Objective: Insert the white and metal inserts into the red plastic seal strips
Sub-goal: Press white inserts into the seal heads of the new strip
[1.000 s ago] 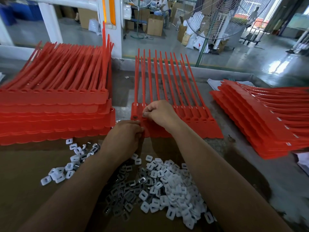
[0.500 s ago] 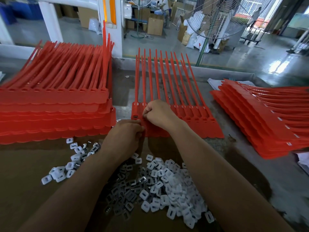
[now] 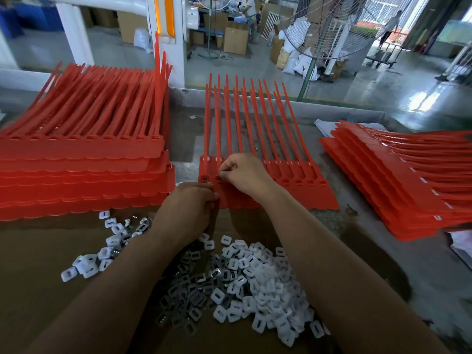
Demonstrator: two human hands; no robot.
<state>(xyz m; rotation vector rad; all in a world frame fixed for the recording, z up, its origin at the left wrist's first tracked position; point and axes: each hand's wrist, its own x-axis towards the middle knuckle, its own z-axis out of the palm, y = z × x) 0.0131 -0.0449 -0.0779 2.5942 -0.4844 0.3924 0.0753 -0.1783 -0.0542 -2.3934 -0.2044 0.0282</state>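
Observation:
A sheet of joined red seal strips (image 3: 293,185) lies flat in the middle of the table, tails pointing away from me. My right hand (image 3: 245,173) sits curled over its left end, fingertips pinching something small at the second strip's socket; the insert itself is hidden. My left hand (image 3: 189,208) is curled just below, fingers against the strip's lower edge near the same spot; what it holds is hidden. A loose heap of white and metal inserts (image 3: 245,279) lies on brown cardboard between my forearms.
A tall stack of red strip sheets (image 3: 84,175) fills the left side. Another stack (image 3: 408,185) fans out at the right, showing white inserts. More loose inserts (image 3: 107,249) are scattered at the left. A standing fan (image 3: 329,26) is beyond the table.
Both hands stay at the left end of the sheet; the right hand's fingertips have shifted slightly over the second socket. Nothing else has moved.

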